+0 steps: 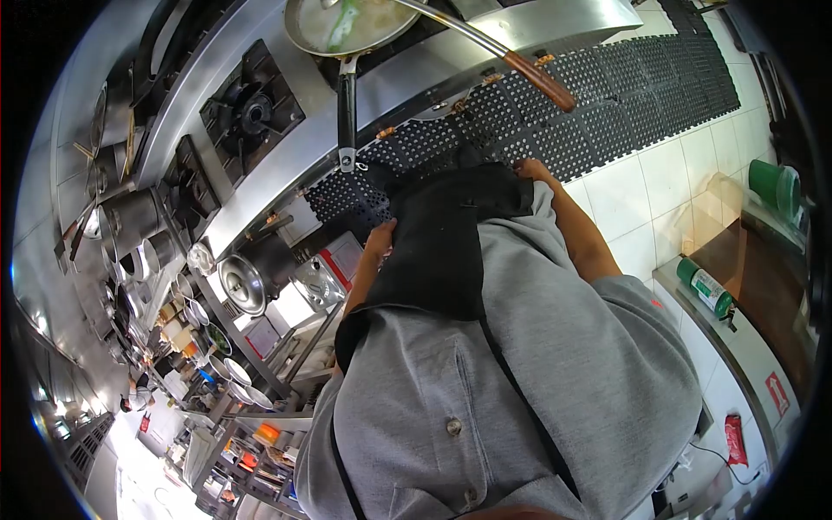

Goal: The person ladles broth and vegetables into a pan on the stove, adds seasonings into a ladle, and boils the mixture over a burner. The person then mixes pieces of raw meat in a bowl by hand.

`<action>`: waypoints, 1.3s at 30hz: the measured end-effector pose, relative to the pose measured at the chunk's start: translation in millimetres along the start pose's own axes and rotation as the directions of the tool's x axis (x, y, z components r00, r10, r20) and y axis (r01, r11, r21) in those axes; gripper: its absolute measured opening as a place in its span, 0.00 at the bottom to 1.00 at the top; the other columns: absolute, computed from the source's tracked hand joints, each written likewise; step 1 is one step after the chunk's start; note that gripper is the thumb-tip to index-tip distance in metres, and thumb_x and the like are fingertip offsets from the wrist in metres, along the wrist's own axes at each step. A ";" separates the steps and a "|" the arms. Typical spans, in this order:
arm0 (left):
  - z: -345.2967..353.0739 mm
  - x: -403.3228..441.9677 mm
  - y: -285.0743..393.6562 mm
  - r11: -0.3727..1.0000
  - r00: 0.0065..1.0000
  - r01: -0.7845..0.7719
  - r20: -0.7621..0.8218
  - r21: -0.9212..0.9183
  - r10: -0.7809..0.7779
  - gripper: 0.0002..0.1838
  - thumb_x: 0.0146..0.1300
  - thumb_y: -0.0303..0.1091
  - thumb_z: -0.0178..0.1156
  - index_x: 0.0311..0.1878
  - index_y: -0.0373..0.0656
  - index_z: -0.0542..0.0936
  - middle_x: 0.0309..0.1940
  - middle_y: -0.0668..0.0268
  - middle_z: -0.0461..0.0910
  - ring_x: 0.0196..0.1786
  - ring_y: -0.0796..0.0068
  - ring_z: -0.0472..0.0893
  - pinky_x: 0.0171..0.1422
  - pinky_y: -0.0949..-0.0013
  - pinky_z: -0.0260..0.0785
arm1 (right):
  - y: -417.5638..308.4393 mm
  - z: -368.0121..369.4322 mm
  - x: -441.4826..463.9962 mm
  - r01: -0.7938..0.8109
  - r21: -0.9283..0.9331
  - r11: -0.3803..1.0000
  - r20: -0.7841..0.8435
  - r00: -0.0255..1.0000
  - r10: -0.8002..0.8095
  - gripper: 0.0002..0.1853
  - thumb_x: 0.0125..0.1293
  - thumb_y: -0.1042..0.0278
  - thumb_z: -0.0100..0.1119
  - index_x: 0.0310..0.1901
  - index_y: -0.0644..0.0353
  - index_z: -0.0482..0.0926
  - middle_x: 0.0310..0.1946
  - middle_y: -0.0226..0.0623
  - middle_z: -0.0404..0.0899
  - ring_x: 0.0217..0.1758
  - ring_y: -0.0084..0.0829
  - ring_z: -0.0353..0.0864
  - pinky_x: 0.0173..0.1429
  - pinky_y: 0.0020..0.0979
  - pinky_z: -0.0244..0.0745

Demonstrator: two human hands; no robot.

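Observation:
My left hand (pixel 380 237) is at the left edge of a black apron (pixel 433 251), its fingers closed and partly hidden by the cloth. At the apron's far right corner, my right hand (pixel 534 172) is closed on the cloth's edge. Between the two hands the apron is spread in front of the grey shirt. Beyond them, a frying pan (pixel 347 104) with a black handle stands on the stove, holding pale liquid and a green streak. Across its rim lies a long utensil with a wooden handle (pixel 539 80); its head is only partly in view.
A steel stove with a burner (pixel 256 113) runs along the front. Black perforated mats (pixel 607 100) cover the floor. At left stand a large lidded pot (pixel 244 282) and shelves of dishes. A green bottle (pixel 706 286) lies at right. Another person (pixel 137 397) is far back.

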State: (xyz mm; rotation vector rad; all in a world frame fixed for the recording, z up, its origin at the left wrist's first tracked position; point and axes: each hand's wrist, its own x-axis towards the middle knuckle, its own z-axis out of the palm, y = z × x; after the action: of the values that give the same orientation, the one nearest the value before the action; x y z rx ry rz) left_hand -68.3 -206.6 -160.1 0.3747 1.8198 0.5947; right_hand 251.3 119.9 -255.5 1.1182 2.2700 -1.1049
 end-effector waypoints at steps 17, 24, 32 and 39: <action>-5.1 12.9 -10.4 0.996 0.992 0.084 -0.095 0.033 -0.080 0.23 0.64 0.49 0.49 0.42 0.36 0.80 0.23 0.59 0.78 0.25 0.70 0.76 0.31 0.66 0.66 | 12.4 13.5 23.2 0.030 -0.077 0.997 0.022 0.999 -0.028 0.17 0.53 0.54 0.53 0.39 0.54 0.82 0.36 0.48 0.81 0.41 0.49 0.80 0.46 0.43 0.75; -15.4 37.1 -57.6 0.829 0.913 -0.400 0.086 0.391 0.399 0.23 0.64 0.49 0.48 0.44 0.37 0.79 0.32 0.54 0.80 0.33 0.65 0.79 0.39 0.64 0.69 | -10.1 -4.9 3.1 -0.041 -0.014 0.999 -0.027 0.999 0.041 0.15 0.54 0.58 0.54 0.38 0.55 0.82 0.38 0.47 0.81 0.43 0.49 0.80 0.49 0.43 0.75; -5.6 12.9 -10.0 0.982 0.995 0.027 -0.101 0.185 -0.008 0.23 0.66 0.49 0.45 0.45 0.38 0.79 0.41 0.50 0.80 0.47 0.55 0.79 0.50 0.60 0.69 | -22.5 -14.0 -6.5 -0.082 0.025 0.996 -0.037 0.996 0.083 0.15 0.53 0.60 0.52 0.37 0.57 0.82 0.37 0.49 0.80 0.43 0.49 0.80 0.50 0.43 0.74; -10.2 19.4 -14.5 0.945 0.996 -0.082 -0.017 0.317 0.092 0.24 0.66 0.48 0.44 0.49 0.37 0.77 0.46 0.49 0.78 0.52 0.50 0.76 0.55 0.60 0.66 | -13.3 -1.7 1.8 -0.027 -0.004 1.000 0.000 1.000 0.027 0.17 0.52 0.56 0.52 0.39 0.54 0.83 0.38 0.45 0.81 0.44 0.44 0.81 0.50 0.41 0.74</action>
State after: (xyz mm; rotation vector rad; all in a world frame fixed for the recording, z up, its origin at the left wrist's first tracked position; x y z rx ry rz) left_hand -83.6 -210.4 -181.1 0.6684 1.9400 0.3680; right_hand 239.7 117.2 -249.1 1.1445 2.2495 -1.0899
